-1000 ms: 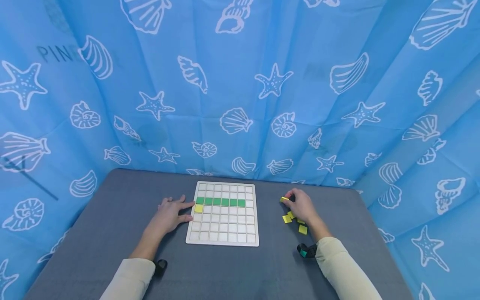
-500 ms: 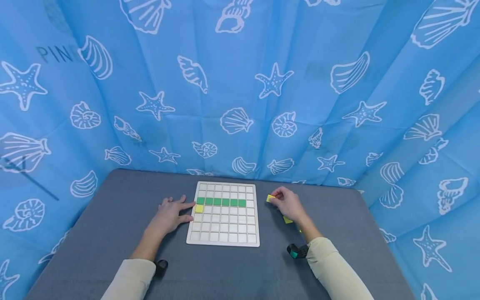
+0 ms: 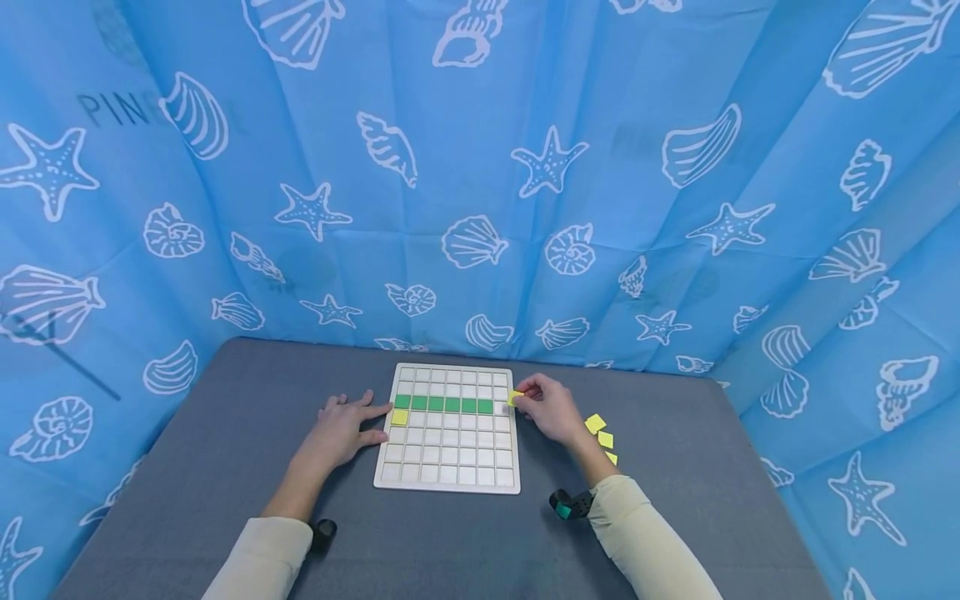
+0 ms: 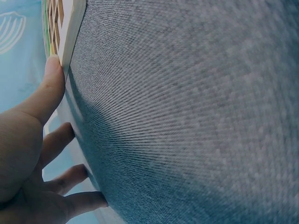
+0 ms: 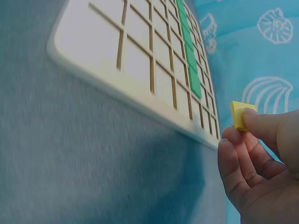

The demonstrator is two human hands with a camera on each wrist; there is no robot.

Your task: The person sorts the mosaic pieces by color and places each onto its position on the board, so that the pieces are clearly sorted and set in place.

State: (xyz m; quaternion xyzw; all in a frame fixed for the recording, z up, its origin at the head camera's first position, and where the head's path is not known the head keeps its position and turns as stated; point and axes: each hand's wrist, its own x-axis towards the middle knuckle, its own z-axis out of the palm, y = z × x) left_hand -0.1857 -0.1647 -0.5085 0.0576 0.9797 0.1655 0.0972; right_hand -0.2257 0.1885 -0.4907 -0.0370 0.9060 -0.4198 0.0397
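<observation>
A pale grid board [image 3: 438,476] lies on the grey table, with a row of green square tiles [image 3: 452,405] across its upper half. One yellow tile [image 3: 399,417] sits in the leftmost cell just below that row. My left hand [image 3: 344,431] rests at the board's left edge, thumb and forefinger touching the rim; the left wrist view shows the thumb [image 4: 51,79] against the frame. My right hand [image 3: 551,409] pinches another yellow square tile [image 5: 239,114] between thumb and fingers, held just over the board's right edge.
Several loose yellow tiles [image 3: 604,439] lie on the grey cloth-covered table [image 3: 480,550] near my right forearm. A blue curtain [image 3: 480,167] with white shell and starfish prints hangs behind and along the sides. A black strap [image 3: 570,505] circles my right wrist.
My right hand has carried a yellow tile left from the loose pile to the board's right edge. The left hand stays at the board's left edge.
</observation>
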